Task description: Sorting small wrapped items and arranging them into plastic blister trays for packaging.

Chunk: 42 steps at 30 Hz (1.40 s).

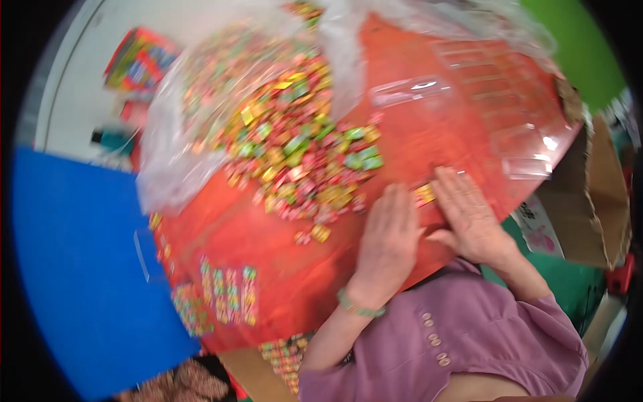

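Left hand (390, 231) and right hand (467, 213), fingers straight and slightly apart, flank a few wrapped candies (424, 195) toward the wearer's edge of the red counter (295, 278). Uneven sideways pressure could skew or scatter them.

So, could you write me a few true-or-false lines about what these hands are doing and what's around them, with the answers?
1. Small wrapped pieces lie between the left hand and the right hand. True.
2. Both hands are clenched into fists. False: their fingers are stretched out.
3. A green bracelet circles the right wrist. False: it is on the left one.
4. The big colourful heap lies on a blue surface. False: it lies on the red tabletop.
5. An open cardboard box stands on the person's right. True.
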Each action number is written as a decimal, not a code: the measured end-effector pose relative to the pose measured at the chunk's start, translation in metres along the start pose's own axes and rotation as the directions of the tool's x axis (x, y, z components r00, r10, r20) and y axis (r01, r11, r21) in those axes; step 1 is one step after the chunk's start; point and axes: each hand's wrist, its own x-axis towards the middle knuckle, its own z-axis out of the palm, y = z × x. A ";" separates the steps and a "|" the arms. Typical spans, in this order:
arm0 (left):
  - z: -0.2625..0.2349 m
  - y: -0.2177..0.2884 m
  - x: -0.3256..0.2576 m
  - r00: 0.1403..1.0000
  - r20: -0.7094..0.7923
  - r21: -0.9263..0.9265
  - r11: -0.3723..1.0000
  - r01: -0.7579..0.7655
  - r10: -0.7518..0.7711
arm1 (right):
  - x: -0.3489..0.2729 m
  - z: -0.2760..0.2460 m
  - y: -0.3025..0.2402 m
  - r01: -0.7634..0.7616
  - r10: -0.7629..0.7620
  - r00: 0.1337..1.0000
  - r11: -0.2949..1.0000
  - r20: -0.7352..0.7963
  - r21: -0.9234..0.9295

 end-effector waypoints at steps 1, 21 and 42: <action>0.006 0.002 0.000 1.000 -0.011 -0.001 1.000 0.004 -0.004 | -0.001 0.000 0.002 0.033 -0.033 0.999 0.999 -0.017 -0.017; -0.052 0.002 -0.170 0.768 -0.272 0.244 0.731 0.637 -0.579 | 0.027 0.004 -0.059 0.364 -0.410 0.892 0.901 0.189 0.234; -0.037 -0.024 -0.080 0.848 -0.255 0.060 0.868 0.494 -0.465 | 0.168 0.015 0.009 0.233 -0.234 0.970 0.972 -0.061 -0.015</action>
